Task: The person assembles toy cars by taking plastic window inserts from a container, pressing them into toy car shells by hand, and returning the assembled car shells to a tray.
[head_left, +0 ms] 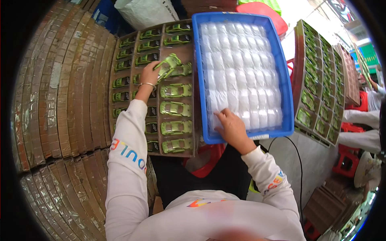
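Observation:
My left hand (pixel 149 76) is closed on a lime-green toy car body (pixel 168 65), lifted at a tilt above a compartmented brown tray (pixel 177 54). Green car bodies (pixel 175 108) lie in that tray's right column. Its other columns hold green cars with dark parts (pixel 121 82). To the right, a blue plastic bin (pixel 285 80) is filled with rows of white bundles under clear plastic (pixel 241 72). My right hand (pixel 233 128) rests over the bin's near left corner. Its thumb and forefinger are apart, with the fingertips at the plastic and nothing visible between them.
Flattish brown trays (pixel 60 80) are stacked high along the left. Another tray of green cars (pixel 317 80) stands to the right, beyond the bin. Red stools (pixel 346 158) and other seated people are at the far right. A black cable (pixel 300 172) crosses the grey floor.

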Demonstrator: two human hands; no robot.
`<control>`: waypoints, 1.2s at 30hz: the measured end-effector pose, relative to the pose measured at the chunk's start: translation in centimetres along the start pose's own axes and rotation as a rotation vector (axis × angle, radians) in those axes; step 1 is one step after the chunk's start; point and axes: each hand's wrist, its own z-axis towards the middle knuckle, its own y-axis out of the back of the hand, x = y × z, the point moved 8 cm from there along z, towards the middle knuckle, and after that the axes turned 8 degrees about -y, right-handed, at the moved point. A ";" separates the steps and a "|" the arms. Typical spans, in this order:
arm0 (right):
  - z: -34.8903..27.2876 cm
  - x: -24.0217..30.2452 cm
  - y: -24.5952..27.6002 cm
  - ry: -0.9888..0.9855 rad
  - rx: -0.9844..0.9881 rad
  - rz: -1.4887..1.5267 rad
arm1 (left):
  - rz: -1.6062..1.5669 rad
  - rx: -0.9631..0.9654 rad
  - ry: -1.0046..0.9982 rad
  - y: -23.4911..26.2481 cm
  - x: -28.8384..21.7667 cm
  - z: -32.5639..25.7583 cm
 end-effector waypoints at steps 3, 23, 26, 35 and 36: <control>0.7 0.3 -0.7 0.030 0.047 -0.047 | 0.029 0.137 -0.114 -2.5 -0.9 3.1; 3.4 -2.7 -1.8 -0.263 0.174 0.716 | 0.200 0.061 -0.619 -6.3 -6.2 8.4; 3.5 -3.5 -2.3 -0.316 0.189 0.823 | 0.188 0.016 -0.591 -6.2 -5.3 10.5; 2.9 -6.7 -2.0 -0.645 0.190 1.117 | 0.476 0.192 -0.407 -10.9 -4.5 14.8; 2.9 -6.0 -2.5 -0.611 0.292 1.149 | 0.471 0.214 -0.368 -10.1 -4.0 14.8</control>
